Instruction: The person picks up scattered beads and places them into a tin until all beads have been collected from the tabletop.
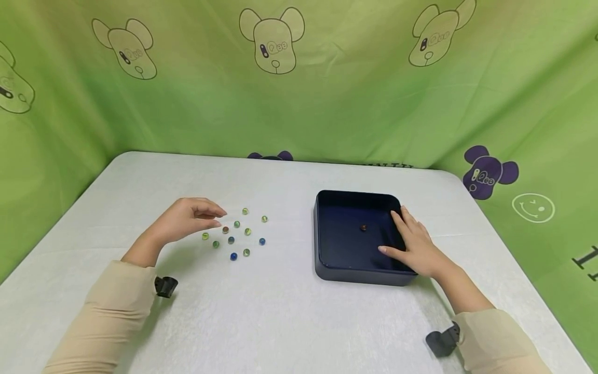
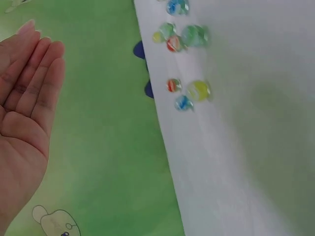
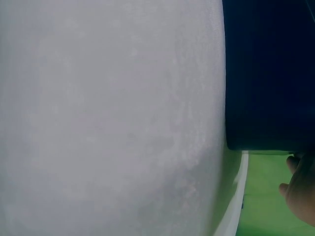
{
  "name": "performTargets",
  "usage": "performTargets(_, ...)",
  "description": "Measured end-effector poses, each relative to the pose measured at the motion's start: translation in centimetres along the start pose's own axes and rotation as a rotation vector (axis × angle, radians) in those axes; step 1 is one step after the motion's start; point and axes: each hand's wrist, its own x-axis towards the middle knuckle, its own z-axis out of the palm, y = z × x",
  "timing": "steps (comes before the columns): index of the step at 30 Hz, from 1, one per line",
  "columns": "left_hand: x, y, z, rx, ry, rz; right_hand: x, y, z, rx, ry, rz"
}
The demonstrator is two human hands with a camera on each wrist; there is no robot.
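Note:
Several glass marbles (image 1: 247,231), mostly green and yellow with a few blue and one reddish-brown, lie scattered on the white table. Just left of them hovers my left hand (image 1: 189,221), thumb and fingers apart and nothing between them; in the left wrist view its fingers extend beside one another. A dark blue square box (image 1: 338,275) stands to the right with one brown marble (image 1: 363,227) on its floor. Across the box's right rim rests my right hand (image 1: 418,249), fingers spread, thumb over the inside. Only part of that hand shows in the right wrist view.
A white cloth covers the table (image 1: 280,322). Behind and beside it hangs a green printed curtain (image 1: 350,104). Black wrist mounts (image 1: 165,286) sit on both beige sleeves (image 1: 112,306).

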Motion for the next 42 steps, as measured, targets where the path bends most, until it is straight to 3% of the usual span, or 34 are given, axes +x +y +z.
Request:
performTargets(10,-0.6,-1.7,-0.4,0.039,-0.012,-0.068,-0.1,0.0,-0.1,-0.001,-0.004,0.002)
performTargets(21,-0.5,-3.0,-0.6,0.06,-0.076,-0.088,0.0,0.2,0.1,-0.008,-0.004,0.009)
performTargets(35,-0.3,-3.8,-0.7,0.176,-0.134,-0.048,-0.1,0.0,0.0,-0.009,-0.003,0.006)
performTargets(42,-0.2,-4.4,-0.7,0.223,-0.152,-0.063,0.0,0.1,0.2,-0.003,0.009,-0.007)
